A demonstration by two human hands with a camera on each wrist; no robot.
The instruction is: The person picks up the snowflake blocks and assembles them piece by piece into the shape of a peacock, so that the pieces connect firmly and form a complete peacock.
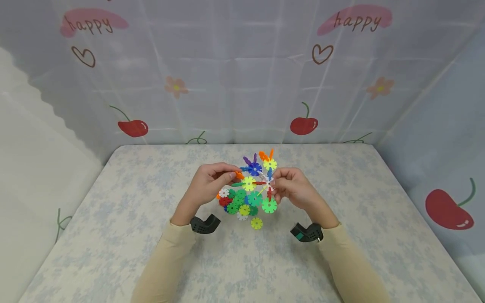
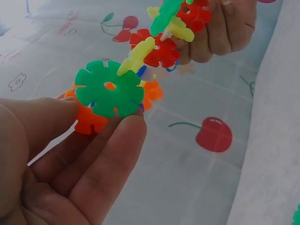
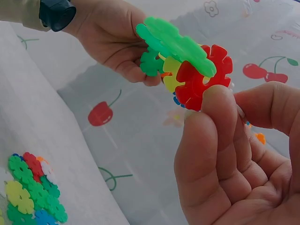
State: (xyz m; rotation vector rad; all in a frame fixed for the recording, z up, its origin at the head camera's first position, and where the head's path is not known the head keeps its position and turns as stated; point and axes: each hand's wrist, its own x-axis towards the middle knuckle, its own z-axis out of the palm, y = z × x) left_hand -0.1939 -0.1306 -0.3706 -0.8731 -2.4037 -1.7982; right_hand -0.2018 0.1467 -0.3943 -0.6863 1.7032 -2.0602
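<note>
Flower-disc build (image 1: 259, 183) is right between your two hands, held up over the table (image 1: 113, 235), so I'll place everything off that.

Your left hand (image 1: 210, 183) is at the build's left side, thumb and fingers pinching an orange disc (image 2: 89, 121). From the left wrist you can see that piece sitting right behind a green disc (image 2: 98, 89); whether the two are slotted together, I can't tell.

Your right hand (image 1: 293, 187) has hold of the build's right side, thumb and fingertips pinched by the white disc (image 1: 268, 184) where several arms meet. The right wrist view puts a red disc (image 3: 192, 89) right at those fingertips, but exactly which piece you're gripping is hidden.

As for the build itself, you've got a blue disc (image 1: 253, 171) with purple bits poking up toward its far left, a yellow disc (image 1: 270, 163) with orange ones on its far end, and a light green disc (image 1: 269, 205) on its near end.

Your loose pile (image 1: 233, 208) is on the near-left side of the build, mostly green with some red, white, yellow and blue. One single yellow piece (image 1: 256, 223) lies on the build's near side, and the cherry-print curtain (image 1: 227, 84) hangs behind it.
</note>
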